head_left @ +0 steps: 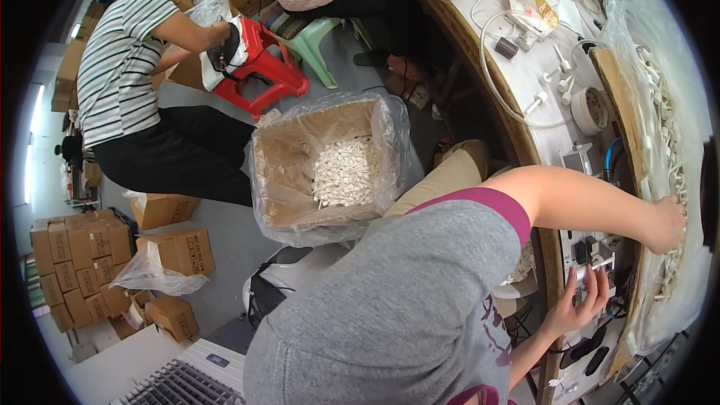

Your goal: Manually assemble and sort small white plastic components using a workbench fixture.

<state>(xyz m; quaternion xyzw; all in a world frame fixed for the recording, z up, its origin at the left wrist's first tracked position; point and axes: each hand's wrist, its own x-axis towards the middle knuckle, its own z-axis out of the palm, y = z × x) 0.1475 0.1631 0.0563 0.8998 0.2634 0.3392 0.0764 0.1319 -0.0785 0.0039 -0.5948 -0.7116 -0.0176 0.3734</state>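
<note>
White parts point(663, 109) lie in a plastic-lined carton point(619, 94) on the bench point(517, 81), the left hand point(664, 226) down at them, its fingertips too hidden to tell whether they grip any. The right hand's point(576, 309) fingers are bent and slightly apart by a fixture point(582, 250); whether they hold anything I cannot tell.

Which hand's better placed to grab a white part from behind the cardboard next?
Probably your left hand: it's at the white parts behind the cardboard edge, whereas your right hand is at the fixture.
</note>
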